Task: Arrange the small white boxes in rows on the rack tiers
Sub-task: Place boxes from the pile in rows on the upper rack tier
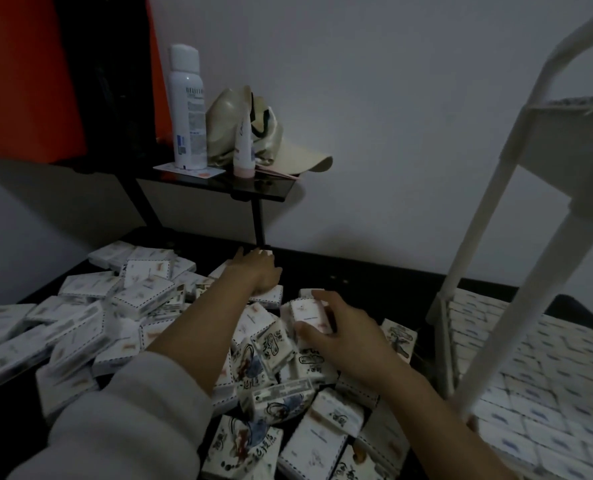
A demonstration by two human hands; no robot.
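A loose pile of small white boxes covers the dark table in front of me. My left hand reaches to the far side of the pile, its fingers curled over a small white box at the back edge. My right hand grips another small white box, thumb below and fingers over its top. The white rack stands at the right. Its lower tier holds neat rows of boxes. An upper tier shows only its edge.
A black side shelf behind the pile carries a tall white spray can, a small tube, a beige cap and a bag. A red and black shape fills the upper left. The wall is close behind.
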